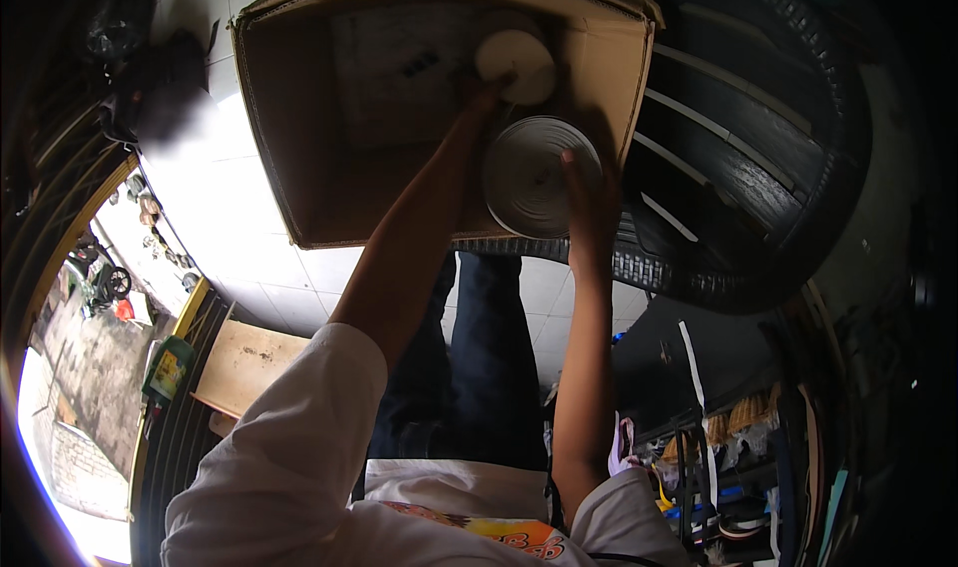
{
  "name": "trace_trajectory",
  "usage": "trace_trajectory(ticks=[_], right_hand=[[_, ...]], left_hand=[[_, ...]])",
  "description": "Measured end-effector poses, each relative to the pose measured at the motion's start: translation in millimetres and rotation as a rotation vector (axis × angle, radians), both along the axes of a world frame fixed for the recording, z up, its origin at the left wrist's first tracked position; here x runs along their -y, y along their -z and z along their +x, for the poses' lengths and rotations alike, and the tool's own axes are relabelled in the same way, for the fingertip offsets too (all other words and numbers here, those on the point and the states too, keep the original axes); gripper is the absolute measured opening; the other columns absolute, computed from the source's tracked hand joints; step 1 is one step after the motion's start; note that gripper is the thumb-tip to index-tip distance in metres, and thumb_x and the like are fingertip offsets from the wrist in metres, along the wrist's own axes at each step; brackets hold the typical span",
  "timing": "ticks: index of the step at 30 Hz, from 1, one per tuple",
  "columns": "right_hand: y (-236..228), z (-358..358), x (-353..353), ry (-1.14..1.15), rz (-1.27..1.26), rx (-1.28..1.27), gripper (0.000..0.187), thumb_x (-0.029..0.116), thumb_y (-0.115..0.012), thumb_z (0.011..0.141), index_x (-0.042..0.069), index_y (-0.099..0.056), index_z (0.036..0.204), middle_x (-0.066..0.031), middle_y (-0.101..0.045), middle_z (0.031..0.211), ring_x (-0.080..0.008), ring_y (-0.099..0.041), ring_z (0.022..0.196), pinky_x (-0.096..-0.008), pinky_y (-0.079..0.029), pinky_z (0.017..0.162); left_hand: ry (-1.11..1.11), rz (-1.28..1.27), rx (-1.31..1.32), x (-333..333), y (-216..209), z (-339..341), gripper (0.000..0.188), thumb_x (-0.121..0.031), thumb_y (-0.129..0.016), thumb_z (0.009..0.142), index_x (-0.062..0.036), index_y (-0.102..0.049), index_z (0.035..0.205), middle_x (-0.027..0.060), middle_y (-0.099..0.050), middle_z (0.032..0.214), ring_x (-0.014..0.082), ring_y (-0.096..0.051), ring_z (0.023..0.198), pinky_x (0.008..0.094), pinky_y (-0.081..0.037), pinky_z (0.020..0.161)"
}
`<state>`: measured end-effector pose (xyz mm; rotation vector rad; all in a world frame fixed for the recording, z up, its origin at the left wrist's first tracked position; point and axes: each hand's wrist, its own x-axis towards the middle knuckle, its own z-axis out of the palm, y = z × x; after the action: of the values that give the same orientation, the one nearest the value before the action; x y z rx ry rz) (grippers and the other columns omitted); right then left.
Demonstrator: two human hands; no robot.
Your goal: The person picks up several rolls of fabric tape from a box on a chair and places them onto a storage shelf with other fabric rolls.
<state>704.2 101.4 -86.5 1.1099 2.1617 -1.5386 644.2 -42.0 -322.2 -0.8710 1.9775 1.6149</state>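
Left hand [486,93]: fingers touching the small white roll [516,65], grip unclear.
Right hand [589,193]: fingers closing on the large white tape roll [534,176].
Box: open cardboard box [299,118] holding both rolls.

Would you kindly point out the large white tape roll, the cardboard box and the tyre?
large white tape roll [529,176], head view, its flat coiled face.
cardboard box [329,183], head view, its inner floor.
tyre [758,168], head view, its tread.

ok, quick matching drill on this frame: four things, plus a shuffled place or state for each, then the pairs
Things:
1 big tape roll
2 small tape roll
3 cardboard box
4 tyre

Places or states:
a lies right of the box
b open, on the tiled floor
c under the right hand
d at the left hand, deeper in the box

Pairs: 1-c, 2-d, 3-b, 4-a
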Motion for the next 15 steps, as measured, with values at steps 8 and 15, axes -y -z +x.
trace_trajectory(ticks=[8,15], right_hand=[[-11,-3,-1,0.178,-0.156,-0.026,0.051,0.035,-0.069,0.085,-0.001,-0.059,0.119,-0.0123,-0.061,0.113,-0.0209,-0.056,0.106,-0.0331,-0.040,0.095],[5,-44,18,0.245,-0.116,-0.121,0.062,0.044,-0.065,0.086,0.000,-0.052,0.127,-0.0153,-0.052,0.123,-0.0265,-0.049,0.116,-0.0382,-0.036,0.100]], left_hand=[[-0.063,0.368,0.020,-13,-54,-16,0.062,-0.022,-0.078,0.073,0.0054,-0.051,0.122,0.0161,-0.063,0.108,0.0218,-0.063,0.094,0.0339,-0.054,0.077],[0.145,0.479,0.043,43,-123,-16,0.050,-0.016,-0.063,0.084,0.0022,-0.047,0.127,0.0143,-0.059,0.114,0.0208,-0.058,0.103,0.0324,-0.049,0.088]])
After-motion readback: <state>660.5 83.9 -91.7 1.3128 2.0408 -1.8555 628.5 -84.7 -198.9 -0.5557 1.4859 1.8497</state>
